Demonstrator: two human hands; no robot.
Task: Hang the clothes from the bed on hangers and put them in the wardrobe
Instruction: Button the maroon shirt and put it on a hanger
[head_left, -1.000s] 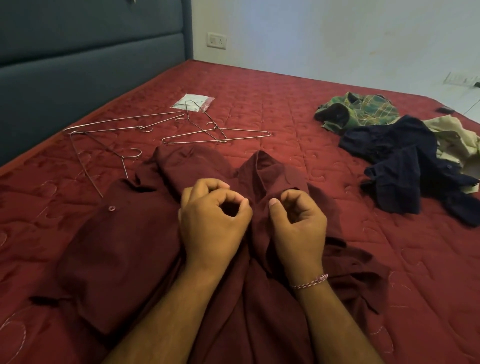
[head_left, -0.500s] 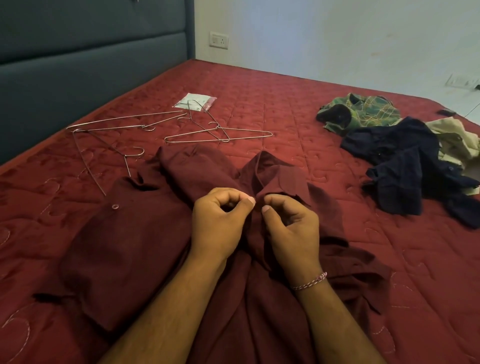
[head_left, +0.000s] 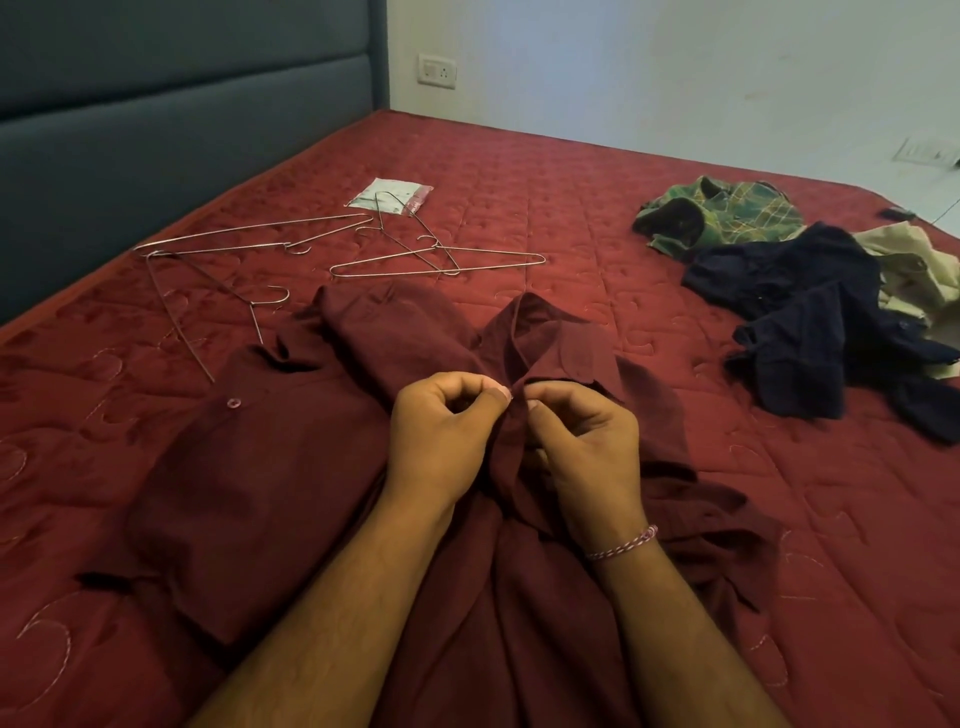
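Note:
A maroon shirt (head_left: 249, 499) lies spread on the red mattress (head_left: 571, 208) in front of me, collar pointing away. My left hand (head_left: 441, 436) and my right hand (head_left: 582, 447) meet just below the collar, each pinching the shirt's front edge between thumb and forefinger. Several wire hangers (head_left: 436, 260) lie on the mattress beyond the shirt, to the left. At the right sits a pile of clothes: a green plaid shirt (head_left: 722, 213), a dark navy garment (head_left: 810, 317) and a beige one (head_left: 914, 265).
A small white packet (head_left: 389, 195) lies past the hangers. A dark upholstered headboard (head_left: 156, 130) runs along the left. A white wall with a socket (head_left: 437, 71) stands behind the bed.
My hands have moved closer together and slightly up toward the collar, their fingertips now nearly touching on the shirt's front edge. The collar has folded down a little.

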